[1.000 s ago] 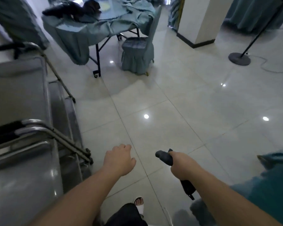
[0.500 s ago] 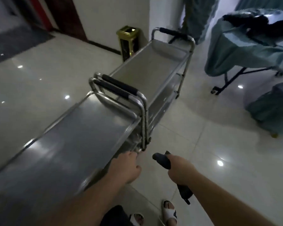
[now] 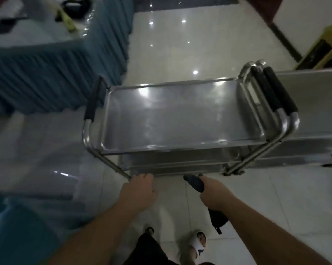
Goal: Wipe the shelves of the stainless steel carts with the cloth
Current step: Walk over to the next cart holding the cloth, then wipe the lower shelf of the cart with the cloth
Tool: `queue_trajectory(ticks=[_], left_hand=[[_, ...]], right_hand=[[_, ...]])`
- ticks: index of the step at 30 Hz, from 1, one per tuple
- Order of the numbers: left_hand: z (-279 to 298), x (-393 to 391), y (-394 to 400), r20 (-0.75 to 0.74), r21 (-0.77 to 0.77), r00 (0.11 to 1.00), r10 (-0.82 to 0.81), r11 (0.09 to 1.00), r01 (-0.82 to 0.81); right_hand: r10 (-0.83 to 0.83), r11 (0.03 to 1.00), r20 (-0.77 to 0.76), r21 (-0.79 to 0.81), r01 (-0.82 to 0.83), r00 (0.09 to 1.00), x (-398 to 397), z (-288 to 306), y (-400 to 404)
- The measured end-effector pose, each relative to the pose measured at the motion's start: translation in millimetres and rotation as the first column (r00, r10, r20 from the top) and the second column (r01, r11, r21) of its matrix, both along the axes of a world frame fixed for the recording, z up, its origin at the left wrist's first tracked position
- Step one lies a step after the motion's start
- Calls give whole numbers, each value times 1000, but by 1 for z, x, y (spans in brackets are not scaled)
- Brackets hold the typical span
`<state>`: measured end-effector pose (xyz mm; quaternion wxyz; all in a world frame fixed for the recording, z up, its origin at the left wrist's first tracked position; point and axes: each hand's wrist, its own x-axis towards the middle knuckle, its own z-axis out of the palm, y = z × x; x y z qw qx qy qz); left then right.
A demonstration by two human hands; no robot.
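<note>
The second cart (image 3: 314, 111) at three o'clock is running off the frame's edge. The right hand (image 3: 215, 194) is hiding the cloth's (image 3: 194, 183) middle. The left hand's (image 3: 139, 192) fingertips are curling out of sight.

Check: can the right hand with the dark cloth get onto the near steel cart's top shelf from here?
Probably yes. The right hand grips the dark cloth just short of the near stainless steel cart, and its shiny top shelf lies bare ahead, nothing between. The black-grip handles stand off to the side.

Both bare forearms outstretched, left hand (image 3: 138, 192) loosely curled, right hand (image 3: 215, 194) fisted round something dark.
</note>
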<state>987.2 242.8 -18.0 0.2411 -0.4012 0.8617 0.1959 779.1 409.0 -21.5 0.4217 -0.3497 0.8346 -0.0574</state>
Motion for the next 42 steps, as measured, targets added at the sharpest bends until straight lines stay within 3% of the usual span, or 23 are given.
queue_trajectory(ticks=[7,14,22,28,33,39,42], left_hand=[[-26,95,-36,4,99,969,248,964,-248],[-62,146,-91,10,142,928,373,918,-370],[-114,149,-133,26,175,853,522,838,-518],[-196,144,-172,-66,228,713,698,706,-671],[-278,142,-208,-256,245,607,752,658,-712],[-341,135,-238,-620,281,383,685,649,-707],[-366,126,-245,-754,332,193,628,618,-713]], right_hand=[[221,975,21,23,-221,975,76,-20,-94],[210,977,98,-42,-207,973,127,-63,-152],[218,976,153,-59,-211,964,122,-128,-210],[226,969,103,-129,-212,969,111,-207,-257],[286,946,5,-160,-281,958,107,-279,-300],[250,894,15,-386,-225,968,116,-350,-351],[236,866,-20,-449,-219,972,124,-380,-384]])
